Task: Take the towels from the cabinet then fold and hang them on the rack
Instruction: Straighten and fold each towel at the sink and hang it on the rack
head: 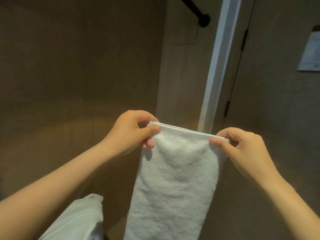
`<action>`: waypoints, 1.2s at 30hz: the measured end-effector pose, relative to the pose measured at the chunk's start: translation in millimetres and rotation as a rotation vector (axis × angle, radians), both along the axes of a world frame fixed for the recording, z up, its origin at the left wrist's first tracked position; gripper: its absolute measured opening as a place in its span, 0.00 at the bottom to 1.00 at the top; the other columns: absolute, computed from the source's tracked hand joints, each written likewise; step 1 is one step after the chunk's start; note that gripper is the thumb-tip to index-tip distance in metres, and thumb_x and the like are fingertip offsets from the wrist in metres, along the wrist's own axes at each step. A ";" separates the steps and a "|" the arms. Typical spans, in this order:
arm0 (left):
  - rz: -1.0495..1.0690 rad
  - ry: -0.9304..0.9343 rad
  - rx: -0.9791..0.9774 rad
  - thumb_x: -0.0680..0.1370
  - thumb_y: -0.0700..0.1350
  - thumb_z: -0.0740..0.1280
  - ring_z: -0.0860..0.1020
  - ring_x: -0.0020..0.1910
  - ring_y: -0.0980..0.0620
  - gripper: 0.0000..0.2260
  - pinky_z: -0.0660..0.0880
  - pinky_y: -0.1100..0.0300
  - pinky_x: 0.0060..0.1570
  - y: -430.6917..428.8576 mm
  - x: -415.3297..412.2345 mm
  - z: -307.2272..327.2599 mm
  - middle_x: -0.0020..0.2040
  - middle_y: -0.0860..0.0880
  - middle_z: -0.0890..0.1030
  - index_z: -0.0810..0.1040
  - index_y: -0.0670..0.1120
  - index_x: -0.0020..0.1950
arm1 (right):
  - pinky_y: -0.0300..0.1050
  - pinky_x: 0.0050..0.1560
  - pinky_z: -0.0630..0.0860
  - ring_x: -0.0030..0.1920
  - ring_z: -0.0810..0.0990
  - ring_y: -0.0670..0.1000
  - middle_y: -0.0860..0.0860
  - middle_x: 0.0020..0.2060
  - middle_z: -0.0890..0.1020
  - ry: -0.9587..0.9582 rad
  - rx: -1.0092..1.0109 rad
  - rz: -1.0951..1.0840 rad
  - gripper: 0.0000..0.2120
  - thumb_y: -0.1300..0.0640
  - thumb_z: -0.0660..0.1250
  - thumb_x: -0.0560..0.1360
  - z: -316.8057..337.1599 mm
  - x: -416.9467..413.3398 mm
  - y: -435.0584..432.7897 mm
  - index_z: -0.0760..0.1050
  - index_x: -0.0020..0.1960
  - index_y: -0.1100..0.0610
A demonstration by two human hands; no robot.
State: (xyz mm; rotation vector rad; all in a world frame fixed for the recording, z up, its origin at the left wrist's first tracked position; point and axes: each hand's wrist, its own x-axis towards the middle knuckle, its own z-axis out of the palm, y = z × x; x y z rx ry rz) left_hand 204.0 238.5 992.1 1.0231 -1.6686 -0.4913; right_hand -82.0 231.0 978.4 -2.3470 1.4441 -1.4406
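Towel (pixel 173 179) hangs lengthwise in the air, the left grip (pixel 128 134) pinching one top corner, the right grip (pixel 245 151) pinching the other.

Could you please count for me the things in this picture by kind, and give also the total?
White towels: 2, the held towel and the folded towel at lower left.
Hands: 2, the left hand and the right hand, each pinching a top corner.
Black bar: 1, at the top.
Paper sheet: 1, on the right wall.
Total: 6.
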 end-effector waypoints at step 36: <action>0.197 -0.042 0.034 0.75 0.44 0.73 0.81 0.26 0.48 0.02 0.76 0.63 0.26 -379.9 -82.4 -10.3 0.29 0.43 0.82 0.84 0.48 0.42 | 0.47 0.38 0.78 0.37 0.78 0.43 0.43 0.35 0.80 0.186 0.002 0.036 0.08 0.42 0.66 0.76 5.5 -83.0 -435.7 0.77 0.47 0.45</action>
